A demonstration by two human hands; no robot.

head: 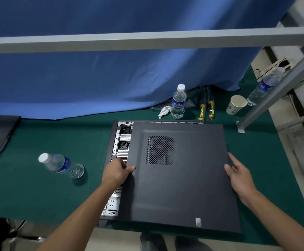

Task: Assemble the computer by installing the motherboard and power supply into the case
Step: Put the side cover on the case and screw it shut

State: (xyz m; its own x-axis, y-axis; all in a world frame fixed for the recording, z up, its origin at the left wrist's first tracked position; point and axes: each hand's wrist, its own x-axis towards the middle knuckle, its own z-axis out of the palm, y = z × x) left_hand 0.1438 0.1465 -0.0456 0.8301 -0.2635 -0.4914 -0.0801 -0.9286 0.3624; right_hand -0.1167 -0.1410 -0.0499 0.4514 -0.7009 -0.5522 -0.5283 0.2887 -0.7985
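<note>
A black computer case (111, 142) lies flat on the green table, and its drive bays show along its open left side. Over it sits a black side panel (180, 187) with a perforated vent, shifted to the right so it overhangs the case. My left hand (117, 172) grips the panel's left edge, thumb on top. My right hand (238, 173) holds the panel's right edge, thumb on top and fingers along the side. The panel hides the motherboard and the power supply.
A water bottle (59, 164) lies on its side at the left. An upright bottle (178, 102), crumpled tissue (164, 111), yellow-handled tools (206, 107), a paper cup (236, 104) and another bottle (263, 87) stand behind the case. A grey frame post (267, 104) rises at right.
</note>
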